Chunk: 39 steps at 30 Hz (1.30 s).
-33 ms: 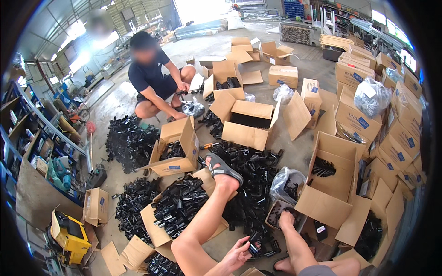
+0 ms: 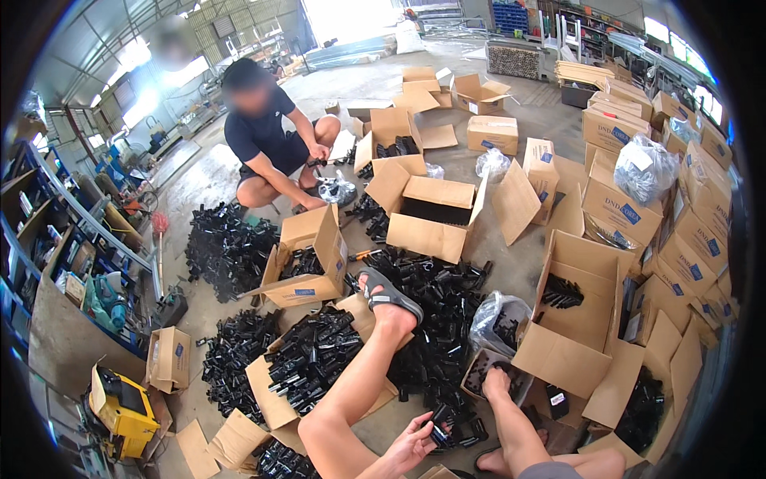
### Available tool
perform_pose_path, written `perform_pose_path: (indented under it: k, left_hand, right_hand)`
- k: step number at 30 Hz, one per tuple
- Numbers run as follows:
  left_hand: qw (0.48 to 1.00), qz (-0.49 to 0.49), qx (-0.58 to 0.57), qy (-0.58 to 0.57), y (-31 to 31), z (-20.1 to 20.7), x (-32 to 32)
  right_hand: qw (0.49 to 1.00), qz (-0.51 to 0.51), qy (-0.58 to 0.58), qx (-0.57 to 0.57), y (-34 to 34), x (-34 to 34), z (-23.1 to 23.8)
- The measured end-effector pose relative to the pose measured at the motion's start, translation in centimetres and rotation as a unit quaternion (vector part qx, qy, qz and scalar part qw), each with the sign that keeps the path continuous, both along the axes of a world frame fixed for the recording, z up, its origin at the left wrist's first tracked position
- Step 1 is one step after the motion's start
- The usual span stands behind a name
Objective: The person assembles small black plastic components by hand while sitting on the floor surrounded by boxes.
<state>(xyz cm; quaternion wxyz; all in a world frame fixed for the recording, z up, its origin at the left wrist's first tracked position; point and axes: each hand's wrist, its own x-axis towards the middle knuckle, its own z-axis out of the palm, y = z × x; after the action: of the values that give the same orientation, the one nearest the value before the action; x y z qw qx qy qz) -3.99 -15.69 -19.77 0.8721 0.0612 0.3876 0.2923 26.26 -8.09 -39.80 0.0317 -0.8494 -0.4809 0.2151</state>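
Observation:
My left hand [image 2: 408,447] is closed around a black plastic part [image 2: 437,425] at the lower middle, with its thumb on top. Beneath and beyond it spreads a loose heap of similar black parts [image 2: 431,319]. To the right, my right hand [image 2: 498,385] reaches into a small cardboard box [image 2: 474,389] that holds small dark pieces. Its fingers are bent down and closed, and what they grip is hidden. A clear plastic bag [image 2: 487,319] with black pieces stands just behind that box. My sandalled foot [image 2: 387,297] rests among the parts.
A large open carton [image 2: 586,311] with a few black parts stands right of my right hand. Cartons [image 2: 622,203] are stacked at the right. Across from me a co-worker [image 2: 263,136] squats by more piles and open boxes. A yellow machine [image 2: 128,411] stands at the lower left.

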Motion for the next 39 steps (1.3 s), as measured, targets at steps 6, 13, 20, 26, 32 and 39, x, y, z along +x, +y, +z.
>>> perform_pose_path:
  k: [6, 13, 20, 26, 32, 39]
  left_hand:
    - [0.999, -0.007, -0.018, 0.027, -1.5, -0.8, -0.5]
    - [0.999, 0.022, -0.019, 0.023, -1.7, -1.3, 0.2]
    - [1.0, 0.015, -0.007, -0.006, -0.5, -1.4, 1.1]
    - [1.0, 0.029, -0.008, 0.003, -0.4, -1.1, 1.4]
    - [0.999, 0.049, -0.005, 0.015, -0.5, -1.4, 1.1]
    - [0.992, 0.084, 0.067, 0.073, 0.5, 0.5, 2.2]
  right_hand:
    - [0.999, 0.003, -0.003, -0.05, 1.0, -1.3, -0.4]
    - [1.0, 0.005, 0.002, -0.009, 0.4, -1.4, 0.9]
    - [0.999, 0.036, -0.007, -0.023, 0.3, -0.8, 0.7]
    - [0.999, 0.049, -0.014, -0.003, -0.1, -0.2, 0.1]
    - [0.972, -0.108, 0.109, 0.179, -1.6, -2.4, 6.4]
    - [0.783, -0.21, 0.495, 0.313, -6.6, -9.5, 19.8]
